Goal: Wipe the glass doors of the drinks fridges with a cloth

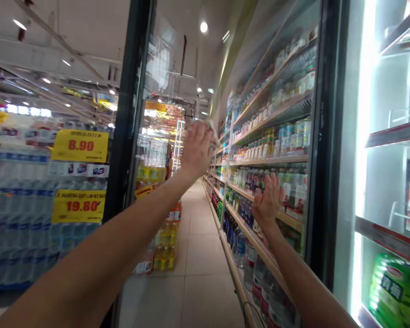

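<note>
Left hand (198,148): grip nearly flat, with hold of pale cloth (213,132), high near middle of glass door (225,109) | right hand (268,200): grip wide open, empty, toward door's right edge | best pressed soft, flat | likely bumps at dark frame (330,136); bare glass above, below for sliding

This is a shop, with shelves of drinks (269,136) and yellow price signs (80,146) saying 8.90 and 19.80.
</note>
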Demonstrator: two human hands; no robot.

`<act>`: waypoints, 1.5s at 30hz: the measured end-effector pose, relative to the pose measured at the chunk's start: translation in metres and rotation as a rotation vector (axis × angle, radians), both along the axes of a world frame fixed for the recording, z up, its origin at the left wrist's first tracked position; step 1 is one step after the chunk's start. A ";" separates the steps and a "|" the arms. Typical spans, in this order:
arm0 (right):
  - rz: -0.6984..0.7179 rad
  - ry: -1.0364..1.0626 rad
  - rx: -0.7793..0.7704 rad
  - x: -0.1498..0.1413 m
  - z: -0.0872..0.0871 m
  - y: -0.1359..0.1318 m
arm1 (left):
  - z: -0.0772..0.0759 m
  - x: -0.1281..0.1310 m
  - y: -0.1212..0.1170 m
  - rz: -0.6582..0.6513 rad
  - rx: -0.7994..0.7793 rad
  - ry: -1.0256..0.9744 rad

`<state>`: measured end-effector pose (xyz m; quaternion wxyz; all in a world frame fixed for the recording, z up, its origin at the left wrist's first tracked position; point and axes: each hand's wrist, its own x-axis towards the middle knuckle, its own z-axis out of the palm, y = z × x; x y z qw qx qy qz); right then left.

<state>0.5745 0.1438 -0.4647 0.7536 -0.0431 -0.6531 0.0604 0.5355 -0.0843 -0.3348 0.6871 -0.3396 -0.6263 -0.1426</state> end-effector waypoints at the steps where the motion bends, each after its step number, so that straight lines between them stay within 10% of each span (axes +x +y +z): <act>1: -0.002 0.003 0.000 0.000 0.000 0.000 | -0.015 0.003 0.012 -0.012 -0.171 0.069; 5: -0.004 0.001 0.011 0.001 0.000 0.001 | -0.047 0.008 0.033 -0.042 -0.730 0.246; 10: -0.005 -0.023 -0.001 0.001 0.000 -0.001 | 0.011 -0.006 -0.019 -0.018 -0.088 0.044; 12: -0.002 -0.023 -0.002 0.001 0.000 -0.002 | 0.010 -0.005 -0.020 -0.020 0.034 0.007; 17: 0.004 -0.012 0.007 0.002 -0.001 0.000 | -0.062 0.012 0.028 -0.051 -0.821 0.173; 19: 0.003 -0.018 0.021 0.003 -0.002 0.001 | -0.063 0.011 0.030 -0.046 -0.939 0.194; 25: 0.000 -0.015 0.014 0.004 -0.003 -0.001 | 0.003 -0.005 -0.015 0.067 -0.081 0.028; 32: 0.008 -0.002 0.023 0.003 -0.003 -0.001 | -0.056 -0.002 -0.012 0.054 -0.830 0.342; 38: 0.000 -0.009 0.015 0.003 -0.004 -0.002 | -0.017 -0.014 -0.063 0.126 0.055 0.160; 43: 0.000 -0.002 0.025 0.003 -0.004 -0.001 | -0.057 -0.007 -0.052 0.093 -0.741 0.340; 45: -0.001 0.000 0.032 0.004 -0.004 -0.001 | -0.056 -0.009 -0.060 0.096 -0.813 0.318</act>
